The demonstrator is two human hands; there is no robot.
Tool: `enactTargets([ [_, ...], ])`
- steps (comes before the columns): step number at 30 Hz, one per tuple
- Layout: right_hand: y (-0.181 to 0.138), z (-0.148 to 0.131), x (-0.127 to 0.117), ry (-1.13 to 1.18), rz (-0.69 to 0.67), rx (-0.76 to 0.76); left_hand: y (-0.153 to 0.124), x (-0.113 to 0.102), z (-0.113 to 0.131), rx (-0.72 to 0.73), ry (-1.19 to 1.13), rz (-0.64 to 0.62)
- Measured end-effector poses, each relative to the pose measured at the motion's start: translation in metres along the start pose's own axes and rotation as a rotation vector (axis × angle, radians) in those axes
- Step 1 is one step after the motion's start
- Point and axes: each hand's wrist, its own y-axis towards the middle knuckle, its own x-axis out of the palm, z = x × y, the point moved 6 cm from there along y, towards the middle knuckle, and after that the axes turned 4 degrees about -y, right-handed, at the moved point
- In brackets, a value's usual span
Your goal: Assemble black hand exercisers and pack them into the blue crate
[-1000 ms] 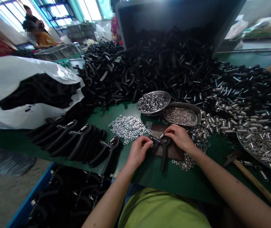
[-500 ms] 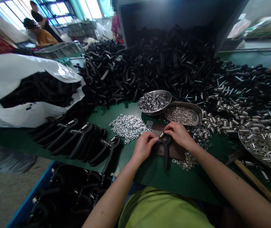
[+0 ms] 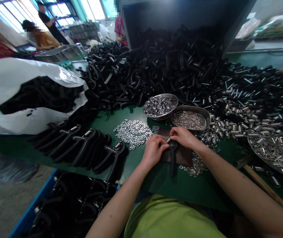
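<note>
Left hand (image 3: 153, 151) and right hand (image 3: 183, 137) both pinch a spring (image 3: 168, 140) at a black handle (image 3: 172, 160) under the fingers, seating unclear, piece seemingly unfinished; spring-fitted handles (image 3: 84, 148) left of fingers look done, heaped black parts (image 3: 151, 71) beyond apparently remain.

There are two bare hands (image 3: 153, 151), three co-workers (image 3: 46, 39), three metal dishes (image 3: 204, 118), one hammer (image 3: 252, 172), one white sack (image 3: 32, 69) and uncountably many washers (image 3: 134, 130).

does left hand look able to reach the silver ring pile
Probably yes: the silver ring pile lies beside the left hand with nothing visible between, though that hand is busy at the black clamp.
</note>
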Motion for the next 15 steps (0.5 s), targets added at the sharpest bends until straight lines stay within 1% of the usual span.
enactTargets([
  [2,-0.006,-0.001,-0.001,0.010,0.024,-0.002,0.002,0.006,0.000,-0.003,0.025,-0.031],
  [4,-0.021,-0.002,-0.006,0.009,0.063,0.007,0.004,0.012,-0.001,-0.002,0.014,-0.061],
  [6,-0.045,0.001,-0.018,-0.010,0.124,0.009,0.006,0.015,-0.003,-0.005,-0.029,-0.074],
  [8,-0.081,0.011,-0.037,-0.056,0.212,0.021,0.007,0.016,-0.006,-0.020,-0.075,-0.081],
  [10,-0.126,0.034,-0.057,-0.134,0.301,0.078,0.007,0.016,-0.007,-0.029,-0.092,-0.089],
  [12,-0.177,0.066,-0.072,-0.234,0.364,0.175,0.009,0.016,-0.005,-0.014,-0.067,-0.100],
  [13,-0.203,0.084,-0.076,-0.292,0.385,0.237,0.010,0.016,-0.004,-0.004,-0.044,-0.105],
  [15,-0.251,0.119,-0.078,-0.361,0.403,0.334,0.011,0.017,-0.001,0.009,-0.002,-0.121],
])
